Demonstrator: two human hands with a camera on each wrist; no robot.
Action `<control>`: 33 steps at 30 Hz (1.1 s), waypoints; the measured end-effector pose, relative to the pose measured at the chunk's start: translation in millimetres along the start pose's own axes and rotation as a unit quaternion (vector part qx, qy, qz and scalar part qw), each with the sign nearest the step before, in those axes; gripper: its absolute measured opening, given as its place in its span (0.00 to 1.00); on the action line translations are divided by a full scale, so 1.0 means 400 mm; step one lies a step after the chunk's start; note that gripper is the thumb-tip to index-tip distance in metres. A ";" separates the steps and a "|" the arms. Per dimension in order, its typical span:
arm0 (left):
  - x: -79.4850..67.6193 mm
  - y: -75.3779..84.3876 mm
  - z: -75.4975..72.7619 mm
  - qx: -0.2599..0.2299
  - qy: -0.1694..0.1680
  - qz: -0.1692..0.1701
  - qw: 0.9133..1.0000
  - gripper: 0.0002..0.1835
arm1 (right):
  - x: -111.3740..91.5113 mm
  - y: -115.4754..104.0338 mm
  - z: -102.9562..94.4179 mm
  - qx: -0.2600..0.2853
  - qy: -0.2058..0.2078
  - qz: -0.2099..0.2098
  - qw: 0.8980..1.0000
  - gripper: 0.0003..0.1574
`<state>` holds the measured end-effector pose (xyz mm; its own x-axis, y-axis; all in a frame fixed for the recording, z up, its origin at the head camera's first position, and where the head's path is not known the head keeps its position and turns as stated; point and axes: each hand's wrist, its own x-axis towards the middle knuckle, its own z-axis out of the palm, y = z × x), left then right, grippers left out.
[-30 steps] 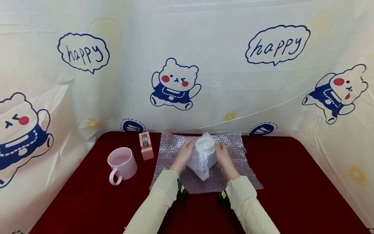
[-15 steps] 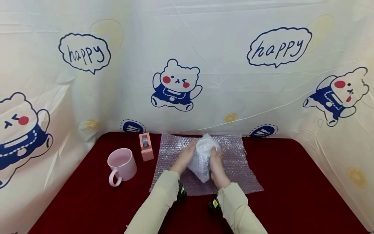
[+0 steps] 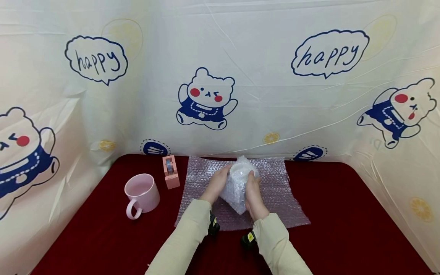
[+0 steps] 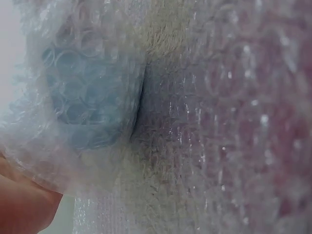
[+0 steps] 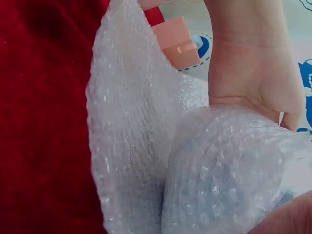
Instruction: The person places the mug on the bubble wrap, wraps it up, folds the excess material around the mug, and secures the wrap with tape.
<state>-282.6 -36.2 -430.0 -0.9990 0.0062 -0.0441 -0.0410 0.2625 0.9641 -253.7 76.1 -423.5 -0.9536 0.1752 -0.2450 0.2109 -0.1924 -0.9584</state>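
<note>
Between both hands sits a bundle in bubble wrap (image 3: 236, 189), with a pointed loose flap toward the person. Through the wrap a light blue shape (image 4: 90, 90) shows in the left wrist view; its kind is hard to tell. My left hand (image 3: 215, 184) holds the bundle's left side, its fingers partly hidden behind the wrap. On the right, my right hand (image 3: 253, 193) grips it with the thumb up along the side. In the right wrist view the left hand (image 5: 251, 63) bends over the far side of the bundle.
A flat sheet of bubble wrap (image 3: 278, 202) lies under the bundle on the dark red cloth (image 3: 343, 221). To the left stand a pink mug (image 3: 148, 196) and a pink tape dispenser (image 3: 171, 173). A printed curtain (image 3: 261, 95) encloses the back and sides.
My right hand has moved inward and left, from the bundle's far right edge to its near right side. The left hand stays at the left side.
</note>
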 end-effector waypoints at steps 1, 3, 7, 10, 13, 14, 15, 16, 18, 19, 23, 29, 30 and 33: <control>0.000 0.004 0.001 0.000 0.002 -0.002 1.000 0.28 | 0.002 -0.002 0.000 0.004 0.002 -0.007 1.000 0.45; -0.002 0.011 0.004 0.001 0.003 -0.002 1.000 0.28 | 0.005 -0.007 -0.003 0.005 0.007 -0.013 1.000 0.44; -0.004 0.033 0.014 0.032 0.006 0.025 0.999 0.27 | 0.006 -0.029 -0.016 -0.006 -0.011 -0.018 1.000 0.43; -0.007 0.053 0.029 0.062 0.002 0.052 0.997 0.26 | 0.010 -0.055 -0.041 -0.025 -0.035 -0.015 0.999 0.43; -0.015 0.074 0.056 0.067 -0.003 0.061 0.996 0.26 | 0.018 -0.085 -0.078 -0.045 -0.056 -0.024 0.997 0.43; -0.018 0.081 0.068 0.061 -0.001 0.057 0.997 0.26 | 0.023 -0.094 -0.093 -0.051 -0.064 -0.027 0.996 0.42; -0.021 0.088 0.082 0.055 0.001 0.057 0.997 0.27 | 0.025 -0.104 -0.108 -0.055 -0.076 -0.028 0.995 0.42; -0.026 0.096 0.096 0.046 0.004 0.055 0.997 0.27 | 0.028 -0.113 -0.124 -0.062 -0.086 -0.028 0.994 0.42; -0.035 0.108 0.129 0.041 0.015 0.048 0.998 0.27 | 0.035 -0.131 -0.159 -0.086 -0.093 -0.036 0.991 0.43; -0.040 0.114 0.145 0.039 0.019 0.050 0.998 0.27 | 0.039 -0.138 -0.177 -0.097 -0.098 -0.033 0.990 0.44; -0.059 0.130 0.213 0.030 0.022 0.062 0.997 0.27 | 0.053 -0.165 -0.252 -0.161 -0.106 -0.015 0.981 0.49; -0.078 0.143 0.319 -0.004 -0.004 0.070 0.998 0.26 | 0.065 -0.197 -0.372 -0.229 -0.126 0.013 0.965 0.53; -0.082 0.145 0.336 -0.006 -0.006 0.070 0.997 0.26 | 0.065 -0.201 -0.394 -0.236 -0.132 0.017 0.962 0.53; -0.095 0.146 0.386 -0.009 -0.009 0.072 0.997 0.22 | 0.062 -0.206 -0.457 -0.252 -0.152 0.032 0.955 0.53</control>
<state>-244.2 127.9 -412.6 -0.9941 0.0597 0.0911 0.1029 0.2407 0.9651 -255.5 272.9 -377.4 -0.9377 -0.1236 -0.3247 0.2747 0.3085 -0.9107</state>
